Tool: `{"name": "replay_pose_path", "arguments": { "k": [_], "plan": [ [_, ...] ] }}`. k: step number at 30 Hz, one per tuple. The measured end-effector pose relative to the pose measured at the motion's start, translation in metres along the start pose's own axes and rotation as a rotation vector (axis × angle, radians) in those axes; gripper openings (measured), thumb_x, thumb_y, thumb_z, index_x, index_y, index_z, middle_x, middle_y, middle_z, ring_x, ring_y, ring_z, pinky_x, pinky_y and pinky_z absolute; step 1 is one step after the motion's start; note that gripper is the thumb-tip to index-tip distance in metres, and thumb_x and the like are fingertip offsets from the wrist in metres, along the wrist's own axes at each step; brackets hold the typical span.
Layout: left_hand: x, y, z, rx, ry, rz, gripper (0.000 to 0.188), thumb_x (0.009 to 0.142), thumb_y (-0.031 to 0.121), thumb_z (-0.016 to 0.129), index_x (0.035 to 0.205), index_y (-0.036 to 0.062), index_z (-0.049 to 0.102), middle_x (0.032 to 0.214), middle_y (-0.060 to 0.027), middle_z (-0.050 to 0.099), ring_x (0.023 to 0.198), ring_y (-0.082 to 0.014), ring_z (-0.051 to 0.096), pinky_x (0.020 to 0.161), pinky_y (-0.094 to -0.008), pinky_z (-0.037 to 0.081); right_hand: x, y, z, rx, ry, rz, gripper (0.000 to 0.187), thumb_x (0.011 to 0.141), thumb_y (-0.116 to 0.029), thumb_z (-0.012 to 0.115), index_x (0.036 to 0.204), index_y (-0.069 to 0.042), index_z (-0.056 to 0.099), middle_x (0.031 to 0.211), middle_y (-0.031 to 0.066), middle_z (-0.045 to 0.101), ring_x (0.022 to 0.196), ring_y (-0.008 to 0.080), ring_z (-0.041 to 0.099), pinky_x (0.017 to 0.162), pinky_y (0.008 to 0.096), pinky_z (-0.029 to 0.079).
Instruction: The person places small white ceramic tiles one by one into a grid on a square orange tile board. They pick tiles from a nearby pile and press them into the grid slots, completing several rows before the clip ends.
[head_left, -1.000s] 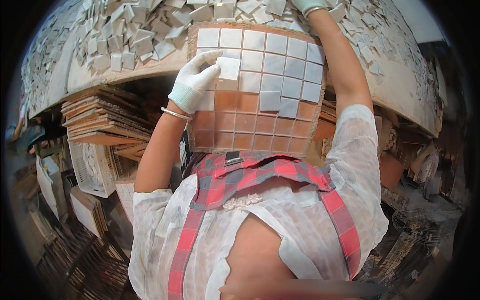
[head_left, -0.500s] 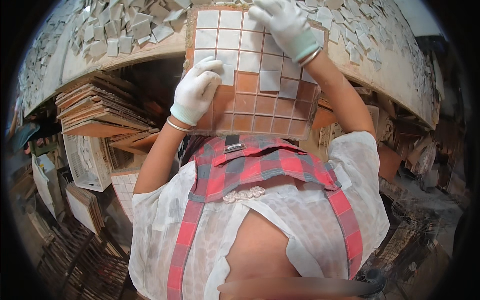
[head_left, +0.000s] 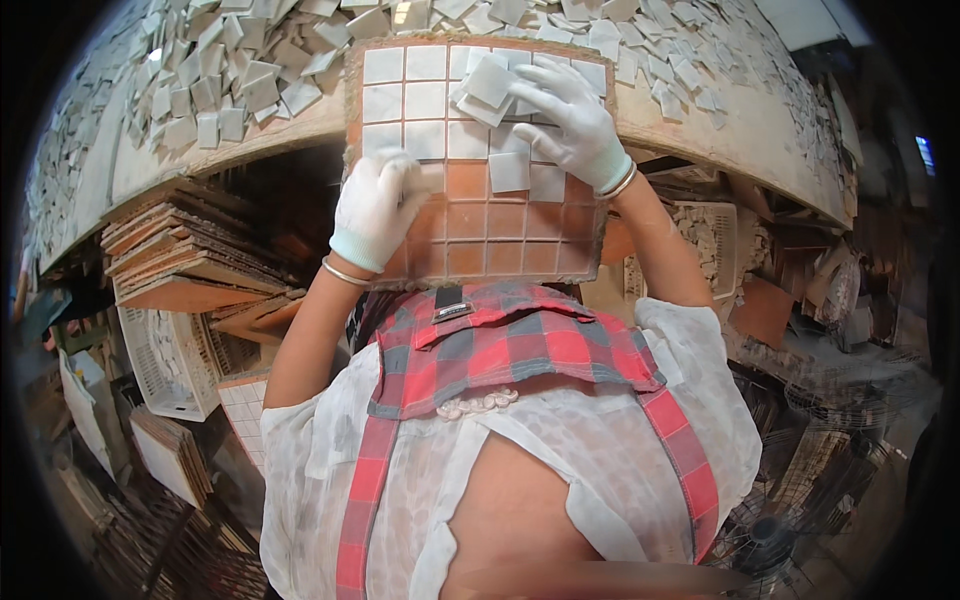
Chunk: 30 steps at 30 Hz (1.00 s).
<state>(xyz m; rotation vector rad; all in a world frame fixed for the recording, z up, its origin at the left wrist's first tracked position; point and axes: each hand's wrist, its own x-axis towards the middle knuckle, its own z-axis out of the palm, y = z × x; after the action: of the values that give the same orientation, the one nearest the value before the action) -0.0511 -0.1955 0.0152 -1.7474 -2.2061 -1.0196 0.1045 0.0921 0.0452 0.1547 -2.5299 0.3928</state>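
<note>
A square board [head_left: 465,262] with a grid of reddish-brown squares is in front of me, its far rows covered by white tiles [head_left: 383,103]. My left hand [head_left: 372,212], in a white glove, is closed at the board's left side. It pinches a small tile [head_left: 431,179], tilted and blurred. My right hand [head_left: 570,125], also gloved, is over the right half with its fingers stretched and thumb apart. Its fingertips touch the corner of a loose white tile [head_left: 489,82], which overlaps another tile and lies askew. Near the thumb, one tile [head_left: 509,172] sits crooked over the grid.
Heaps of loose white tiles [head_left: 240,85] cover much of the curved wooden table [head_left: 290,128] beyond the board. At left is a stack of boards [head_left: 175,245] above a white plastic crate [head_left: 165,365]. Another crate [head_left: 715,240] is at right. A wire fan guard [head_left: 765,530] appears lower right.
My right hand has come back from the board's far edge toward its middle; loose overlapping tiles now lie by its fingers. The left hand has moved slightly nearer me, its tile now tilted.
</note>
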Motion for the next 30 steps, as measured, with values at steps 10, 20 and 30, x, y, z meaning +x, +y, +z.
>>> {"name": "replay_pose_path", "arguments": {
  "k": [10,20,30],
  "plan": [
    [-0.017,0.006,-0.009,0.000,-0.161,0.255,0.016,0.085,0.011,0.069,0.101,0.0099,0.066,0.106,-0.0065,0.064,0.093,-0.0289,0.065,0.084,-0.0420,0.055,0.003,-0.021,0.021,-0.302,0.104,0.305,0.077,0.083,-0.050,0.086,0.144,-0.011,0.062,0.131,0.0136,0.063,0.120,0.0352,0.063,0.103,0.0448,0.052],
    [-0.012,0.003,0.011,0.155,-0.287,0.157,0.054,0.089,0.003,0.063,0.142,0.0132,0.066,0.157,-0.0151,0.054,0.141,-0.0415,0.052,0.118,-0.0531,0.041,0.021,0.006,0.025,0.036,0.207,0.523,0.027,0.105,-0.023,0.062,0.123,-0.006,0.072,0.098,0.0084,0.075,0.081,0.0220,0.074,0.068,0.0365,0.057],
    [-0.015,0.008,0.013,-0.096,0.074,0.053,0.015,0.087,0.010,0.076,0.102,0.0100,0.077,0.108,-0.0079,0.074,0.099,-0.0318,0.069,0.088,-0.0436,0.054,0.006,-0.028,-0.010,1.148,0.181,1.124,0.032,0.111,-0.028,0.060,0.112,0.001,0.073,0.085,0.0098,0.076,0.061,0.0073,0.060,0.051,0.0216,0.041]
  ]
}}
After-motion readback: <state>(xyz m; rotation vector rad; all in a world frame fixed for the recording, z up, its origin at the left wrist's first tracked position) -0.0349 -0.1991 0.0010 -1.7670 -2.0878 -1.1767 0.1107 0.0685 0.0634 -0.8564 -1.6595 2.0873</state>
